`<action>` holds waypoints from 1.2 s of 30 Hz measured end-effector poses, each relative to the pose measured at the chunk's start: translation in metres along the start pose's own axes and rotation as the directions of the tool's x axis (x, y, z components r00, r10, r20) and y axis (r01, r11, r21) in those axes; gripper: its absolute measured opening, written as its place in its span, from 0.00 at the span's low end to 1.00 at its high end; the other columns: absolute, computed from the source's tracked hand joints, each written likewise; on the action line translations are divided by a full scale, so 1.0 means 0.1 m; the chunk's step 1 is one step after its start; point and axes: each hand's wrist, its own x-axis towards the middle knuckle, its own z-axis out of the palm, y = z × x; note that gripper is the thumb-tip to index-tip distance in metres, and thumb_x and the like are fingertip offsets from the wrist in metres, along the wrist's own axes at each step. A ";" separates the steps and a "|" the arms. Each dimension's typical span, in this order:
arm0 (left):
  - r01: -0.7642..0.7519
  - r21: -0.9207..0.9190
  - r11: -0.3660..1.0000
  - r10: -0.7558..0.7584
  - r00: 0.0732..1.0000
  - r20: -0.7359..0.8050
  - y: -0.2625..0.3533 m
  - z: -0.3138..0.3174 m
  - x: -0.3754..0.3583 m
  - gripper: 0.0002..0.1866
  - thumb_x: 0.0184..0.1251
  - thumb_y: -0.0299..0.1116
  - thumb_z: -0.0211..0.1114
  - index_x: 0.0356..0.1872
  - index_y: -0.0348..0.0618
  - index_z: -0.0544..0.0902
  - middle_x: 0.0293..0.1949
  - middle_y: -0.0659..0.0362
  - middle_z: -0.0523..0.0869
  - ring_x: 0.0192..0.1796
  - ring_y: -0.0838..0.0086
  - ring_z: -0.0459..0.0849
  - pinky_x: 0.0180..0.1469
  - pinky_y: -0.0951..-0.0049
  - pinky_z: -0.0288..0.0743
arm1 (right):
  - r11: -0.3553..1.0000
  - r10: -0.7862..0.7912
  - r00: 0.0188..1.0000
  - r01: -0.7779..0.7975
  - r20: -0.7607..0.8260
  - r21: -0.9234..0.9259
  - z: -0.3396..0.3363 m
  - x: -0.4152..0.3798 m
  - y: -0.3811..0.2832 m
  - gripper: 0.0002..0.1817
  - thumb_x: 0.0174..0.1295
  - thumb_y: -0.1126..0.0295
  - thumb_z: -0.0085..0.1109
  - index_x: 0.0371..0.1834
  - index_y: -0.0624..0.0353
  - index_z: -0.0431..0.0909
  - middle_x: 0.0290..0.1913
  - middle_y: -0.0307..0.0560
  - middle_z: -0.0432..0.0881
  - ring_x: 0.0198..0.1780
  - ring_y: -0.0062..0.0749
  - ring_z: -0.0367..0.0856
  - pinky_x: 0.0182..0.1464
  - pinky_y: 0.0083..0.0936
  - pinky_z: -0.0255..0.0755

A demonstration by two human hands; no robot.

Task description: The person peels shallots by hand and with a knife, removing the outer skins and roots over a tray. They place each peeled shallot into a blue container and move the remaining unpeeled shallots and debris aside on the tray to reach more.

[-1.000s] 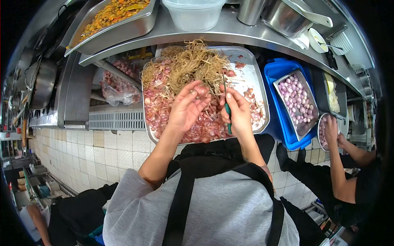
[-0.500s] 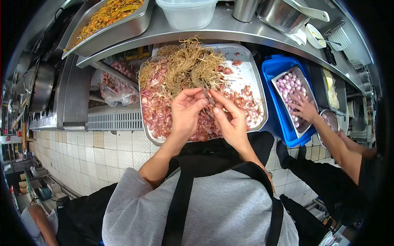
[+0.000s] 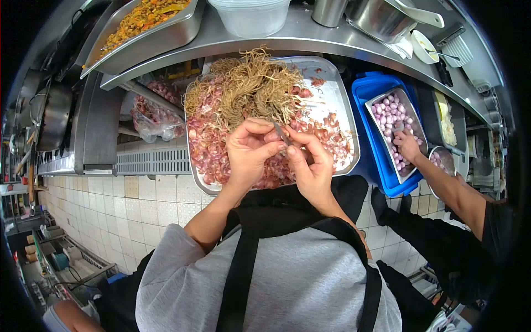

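My left hand (image 3: 250, 148) is closed in a pinch round a small shallot (image 3: 271, 136), mostly hidden by the fingers. In my right hand (image 3: 311, 160) is a small knife (image 3: 280, 131), its short grey blade pointing up and left against the shallot. Both hands are close together above a large metal tray (image 3: 349, 113). Reddish shallot skins (image 3: 210, 157) cover much of the tray. A heap of dry, straw-coloured stalks and roots (image 3: 257, 88) lies at its far side, just beyond my fingertips.
At right, a co-worker's hand (image 3: 408, 146) reaches into a metal pan of peeled shallots (image 3: 391, 105) resting in a blue tub (image 3: 358, 88). A steel counter (image 3: 232, 48) crosses the far side, bearing a food pan (image 3: 166, 44) and plastic tubs (image 3: 251, 19). A plastic bag (image 3: 157, 119) hangs at left.
My hands stay above the tray, and the knife blade shows more clearly between them. The co-worker's spread hand has curled among the peeled shallots. A person at lower left has shifted lower.
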 end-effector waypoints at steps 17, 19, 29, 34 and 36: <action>0.498 -0.080 0.863 -0.493 0.867 0.077 0.03 -0.19 0.10 0.14 0.55 0.16 0.64 0.44 0.35 0.78 0.39 0.56 0.83 0.44 0.76 0.81 0.46 0.77 0.77 | 0.860 0.218 0.964 -0.264 0.152 0.437 -0.12 0.10 0.19 0.07 0.65 0.72 0.53 0.43 0.63 0.74 0.25 0.39 0.75 0.16 0.11 0.63 0.17 0.11 0.54; 0.546 -0.150 0.825 -0.539 0.838 0.085 0.01 -0.21 0.10 0.17 0.56 0.17 0.64 0.48 0.34 0.77 0.41 0.54 0.83 0.44 0.75 0.81 0.46 0.77 0.77 | 0.796 0.300 0.936 -0.352 0.184 0.492 -0.15 0.12 0.17 0.08 0.66 0.71 0.51 0.43 0.62 0.73 0.24 0.38 0.73 0.15 0.11 0.60 0.15 0.12 0.52; 0.266 0.147 0.953 -0.275 0.961 0.040 -0.02 -0.09 -0.01 0.20 0.54 0.14 0.64 0.51 0.31 0.75 0.43 0.56 0.80 0.47 0.77 0.79 0.51 0.77 0.76 | 0.781 0.317 0.924 -0.382 0.213 0.494 -0.19 0.08 0.07 0.07 0.66 0.70 0.51 0.43 0.61 0.72 0.24 0.38 0.73 0.14 0.12 0.61 0.15 0.11 0.51; 0.365 0.084 0.927 -0.374 0.915 0.151 0.08 -0.04 0.00 0.21 0.54 0.15 0.64 0.52 0.31 0.75 0.48 0.55 0.80 0.48 0.76 0.79 0.52 0.77 0.75 | 0.895 0.272 0.962 -0.259 0.017 0.363 -0.22 0.14 0.18 0.08 0.66 0.72 0.52 0.45 0.61 0.74 0.24 0.36 0.75 0.16 0.10 0.62 0.16 0.11 0.53; 0.374 0.033 0.927 -0.375 0.916 0.144 0.07 -0.03 -0.02 0.22 0.54 0.15 0.64 0.52 0.31 0.75 0.49 0.54 0.79 0.49 0.76 0.79 0.52 0.77 0.75 | 0.979 0.160 0.983 -0.146 -0.091 0.144 -0.26 0.20 0.27 0.08 0.66 0.72 0.51 0.44 0.62 0.75 0.25 0.37 0.77 0.17 0.09 0.62 0.17 0.11 0.54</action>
